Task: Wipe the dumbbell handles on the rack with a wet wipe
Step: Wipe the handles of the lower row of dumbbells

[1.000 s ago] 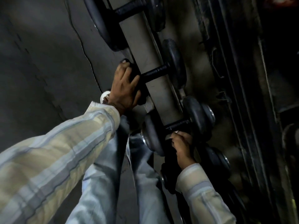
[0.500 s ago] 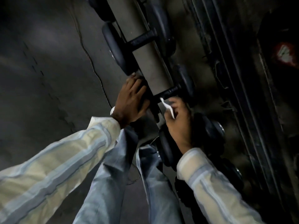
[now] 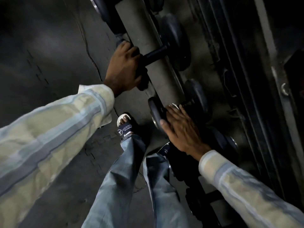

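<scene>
— Since half a second ago the right hand [image 3: 182, 129] has been dropped from the upper dumbbell's handle [image 3: 156, 54] to the next dumbbell nearer in the row, and the view has been swung so that a sandalled foot [image 3: 124, 124] is now uncovered on the floor [image 3: 41, 55].

— And how is that right hand seen?

— It is laid flat, fingers spread wide over the near dumbbell's left disc [image 3: 155, 112] and handle. Only a sliver of the white wet wipe [image 3: 174, 105] is shown at the fingertips; it seems to be pressed under them, though whether it is pinched cannot be told.

— What is being done by the left hand [image 3: 126, 68]?

— It is closed round the left end of the upper dumbbell, whose disc on that side is hidden beneath the palm. The bare black handle is seen running right from it across the grey rack rail [image 3: 148, 38] to the right disc [image 3: 176, 41].

— Where is the rack placed?

— It is set at centre, running from far to near, with more dumbbells resting along it, dim and partly hidden. Striped sleeves are worn on both arms.
</scene>
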`<state>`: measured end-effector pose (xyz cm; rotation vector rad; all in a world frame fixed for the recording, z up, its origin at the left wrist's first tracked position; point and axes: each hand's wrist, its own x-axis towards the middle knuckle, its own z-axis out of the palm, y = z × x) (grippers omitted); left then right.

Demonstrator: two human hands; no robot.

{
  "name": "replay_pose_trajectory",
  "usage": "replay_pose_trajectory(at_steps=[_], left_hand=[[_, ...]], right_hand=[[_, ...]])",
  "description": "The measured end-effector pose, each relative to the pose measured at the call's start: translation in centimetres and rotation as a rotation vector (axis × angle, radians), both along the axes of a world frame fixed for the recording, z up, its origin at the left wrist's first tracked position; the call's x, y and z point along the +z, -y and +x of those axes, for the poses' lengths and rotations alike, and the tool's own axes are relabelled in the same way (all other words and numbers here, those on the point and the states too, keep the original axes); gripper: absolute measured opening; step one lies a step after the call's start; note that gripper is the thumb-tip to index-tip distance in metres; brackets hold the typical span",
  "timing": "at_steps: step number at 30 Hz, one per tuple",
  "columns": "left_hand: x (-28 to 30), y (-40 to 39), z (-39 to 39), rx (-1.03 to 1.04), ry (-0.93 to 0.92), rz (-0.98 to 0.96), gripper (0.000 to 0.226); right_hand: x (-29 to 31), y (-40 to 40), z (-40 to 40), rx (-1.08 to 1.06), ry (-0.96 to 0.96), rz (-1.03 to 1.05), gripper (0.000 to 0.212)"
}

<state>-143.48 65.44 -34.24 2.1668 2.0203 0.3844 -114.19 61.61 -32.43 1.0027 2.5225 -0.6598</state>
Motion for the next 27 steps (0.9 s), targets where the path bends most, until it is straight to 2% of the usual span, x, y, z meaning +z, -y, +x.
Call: replay_pose_trajectory(at_steps=[2,5,10,13,15,20,23,27], left_hand=[[-0.1,-0.5,-0.1,0.013,0.028,0.007,0.026],[-0.8,-0.4,-0.2,0.039,0.076,0.050,0.024],[-1.4,-0.4,-0.2,0.055,0.120,0.106,0.021],[-1.4,-0.4,-0.1,0.042,0.148,0.141,0.021],[-1.4,-0.4,-0.3,0.038,0.153,0.146,0.022],[-1.6,-0.6,-0.5,0.029,0.160,0.158,0.024],[-2.0,-0.5,-0.7,0.033,0.164,0.173,0.023],[-1.8,-0.7,-0.7,0.028,0.168,0.175,0.022]], right_hand=[[0.7,-0.6,0.0,0.073,0.147,0.078,0.088],[1.4,-1.3,-1.2,-0.045,0.327,0.107,0.106],[1.4,0.2,-2.1,0.028,0.199,-0.068,0.108],[1.9,-1.2,-2.2,0.031,0.330,0.046,0.112],[1.8,-1.7,-2.9,-0.046,0.401,0.030,0.116],[1.7,0.4,-2.9,-0.215,0.084,-0.198,0.108],[2.5,0.7,-3.7,-0.411,0.084,-0.385,0.098],[1.0,0.0,-6.3,-0.581,0.079,-0.472,0.108]])
